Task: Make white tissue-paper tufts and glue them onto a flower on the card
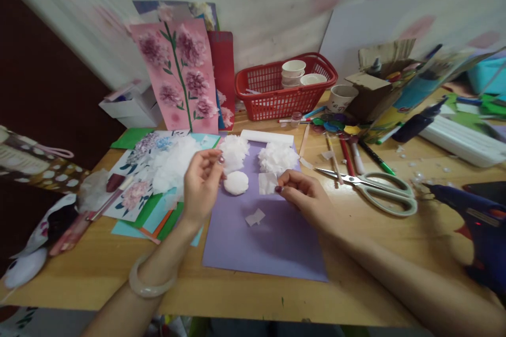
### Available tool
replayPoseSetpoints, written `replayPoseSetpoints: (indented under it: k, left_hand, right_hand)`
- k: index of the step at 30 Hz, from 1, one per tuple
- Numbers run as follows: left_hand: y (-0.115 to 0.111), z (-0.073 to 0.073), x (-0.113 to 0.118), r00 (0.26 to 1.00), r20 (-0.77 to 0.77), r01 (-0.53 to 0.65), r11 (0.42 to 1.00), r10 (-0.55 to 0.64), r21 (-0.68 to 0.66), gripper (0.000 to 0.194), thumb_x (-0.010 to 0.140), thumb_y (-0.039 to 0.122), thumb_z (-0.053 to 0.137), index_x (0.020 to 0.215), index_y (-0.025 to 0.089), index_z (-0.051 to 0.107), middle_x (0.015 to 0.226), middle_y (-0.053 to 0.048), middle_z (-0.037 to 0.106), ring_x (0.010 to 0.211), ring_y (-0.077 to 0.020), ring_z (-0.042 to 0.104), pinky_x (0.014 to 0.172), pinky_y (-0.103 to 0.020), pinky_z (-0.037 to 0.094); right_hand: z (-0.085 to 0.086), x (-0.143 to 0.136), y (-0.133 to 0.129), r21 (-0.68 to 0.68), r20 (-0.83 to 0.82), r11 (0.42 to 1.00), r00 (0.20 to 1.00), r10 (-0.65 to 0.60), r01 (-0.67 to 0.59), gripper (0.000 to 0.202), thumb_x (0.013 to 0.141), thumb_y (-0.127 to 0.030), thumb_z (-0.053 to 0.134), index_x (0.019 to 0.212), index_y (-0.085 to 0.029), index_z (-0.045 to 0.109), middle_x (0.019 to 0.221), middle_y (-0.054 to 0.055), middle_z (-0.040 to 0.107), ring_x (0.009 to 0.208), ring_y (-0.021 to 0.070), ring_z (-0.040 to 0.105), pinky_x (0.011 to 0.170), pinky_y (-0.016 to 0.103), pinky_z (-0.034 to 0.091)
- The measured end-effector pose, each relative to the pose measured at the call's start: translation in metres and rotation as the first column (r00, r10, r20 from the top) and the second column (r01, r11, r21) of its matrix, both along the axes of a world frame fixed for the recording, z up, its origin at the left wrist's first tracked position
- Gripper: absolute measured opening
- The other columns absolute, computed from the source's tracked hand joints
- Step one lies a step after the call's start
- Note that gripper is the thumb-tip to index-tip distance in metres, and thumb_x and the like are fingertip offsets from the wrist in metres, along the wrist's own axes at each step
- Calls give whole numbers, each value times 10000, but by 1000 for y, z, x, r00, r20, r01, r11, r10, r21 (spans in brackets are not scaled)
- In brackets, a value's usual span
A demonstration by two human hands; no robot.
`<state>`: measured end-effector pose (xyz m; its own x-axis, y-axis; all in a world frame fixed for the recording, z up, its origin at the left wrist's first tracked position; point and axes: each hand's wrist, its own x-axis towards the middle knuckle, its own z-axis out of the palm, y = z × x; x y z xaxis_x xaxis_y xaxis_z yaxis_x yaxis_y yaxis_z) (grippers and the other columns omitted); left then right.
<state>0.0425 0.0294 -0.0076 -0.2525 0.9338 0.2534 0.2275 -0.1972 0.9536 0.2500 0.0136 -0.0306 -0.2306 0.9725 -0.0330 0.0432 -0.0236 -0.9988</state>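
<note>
My right hand (304, 195) pinches a small white tissue paper square (268, 183) by its right edge, above the purple sheet (237, 242). My left hand (203, 179) is raised to the left with thumb and forefinger together; whatever is between them is too small to make out. Between my hands is a round white pad (236, 182). Behind it sits one ruffled white paper flower (234, 151), and another white paper flower (279, 157) is just beyond the tissue square. A loose scrap of tissue (255, 217) lies nearer on the purple sheet.
Scissors (371, 187) and a blue glue gun (470, 216) lie to the right. White tissue (174, 163) is heaped over coloured papers at left. Behind stand a red basket (276, 100) with paper cups and a pink flower picture (177, 79). Pens, paints and a box fill the back right.
</note>
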Motion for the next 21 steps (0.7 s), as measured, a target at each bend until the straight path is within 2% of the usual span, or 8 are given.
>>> replayPoseSetpoints:
  k: [3, 5, 9, 11, 13, 15, 17, 21]
  left_hand:
    - [22, 3, -38, 924, -258, -253, 956, 284, 148, 176, 765, 159, 574, 940, 178, 567, 683, 31, 555, 578, -114, 559, 592, -235, 477]
    - [33, 4, -62, 727, -553, -360, 912, 407, 198, 172, 747, 119, 548, 904, 166, 599, 668, 8, 573, 639, -170, 591, 707, -333, 505]
    - [31, 9, -65, 593, -628, -386, 862, 504, 327, 182, 737, 126, 595, 907, 153, 652, 1006, -117, 626, 1086, -311, 534, 1017, -520, 342]
    - [18, 13, -43, 701, -606, -200, 920, 375, 338, 165, 803, 150, 557, 918, 173, 672, 980, -90, 646, 1000, -251, 581, 943, -425, 433]
    - [2, 14, -16, 842, -540, 132, 971, -4, 199, 193, 856, 169, 525, 958, 191, 686, 942, -62, 686, 876, -193, 627, 807, -328, 502]
    - [-12, 12, 7, 825, -474, 385, 920, -307, 74, 194, 866, 191, 556, 987, 200, 708, 978, -63, 708, 903, -180, 641, 790, -296, 518]
    - [-21, 5, 20, 804, -394, 495, 868, -445, 29, 208, 848, 187, 602, 1020, 200, 717, 967, -66, 724, 887, -175, 656, 794, -295, 532]
    - [-26, -11, 24, 851, -169, 505, 863, -498, 0, 239, 840, 183, 625, 1060, 194, 718, 1010, -79, 727, 907, -178, 672, 809, -298, 555]
  right_hand:
    - [-1, -1, 0, -10, -1, 1000, 1000, 4, -4, 116, 744, -288, 564, 691, -187, 545, 522, -77, 363, 475, 85, 279, 484, 252, 192]
    - [-3, -2, -1, -25, -12, 999, 1000, 20, -20, 144, 765, -314, 580, 711, -183, 557, 537, -71, 372, 482, 86, 283, 484, 249, 192]
    - [-8, -3, -3, -55, -46, 997, 998, 45, -47, 221, 807, -398, 615, 789, -179, 587, 588, -56, 408, 504, 89, 320, 485, 242, 206]
    - [-8, -3, -3, -68, -53, 996, 997, 49, -53, 255, 807, -430, 631, 801, -178, 593, 576, -63, 385, 493, 85, 300, 479, 240, 202]
    - [-6, -3, -3, -63, -62, 997, 997, 46, -49, 277, 803, -448, 642, 791, -175, 594, 549, -76, 346, 478, 80, 264, 471, 238, 194]
    - [-5, -3, -2, -43, -70, 998, 997, 40, -43, 288, 802, -456, 646, 787, -172, 602, 544, -76, 349, 480, 81, 272, 477, 239, 203]
    - [-4, -3, 0, -27, -83, 999, 996, 44, -46, 297, 802, -465, 646, 794, -170, 616, 563, -60, 408, 502, 90, 326, 496, 240, 229]
    - [-5, -3, 0, -39, -112, 998, 993, 47, -52, 307, 788, -476, 661, 782, -172, 618, 606, -37, 497, 528, 96, 372, 509, 238, 249]
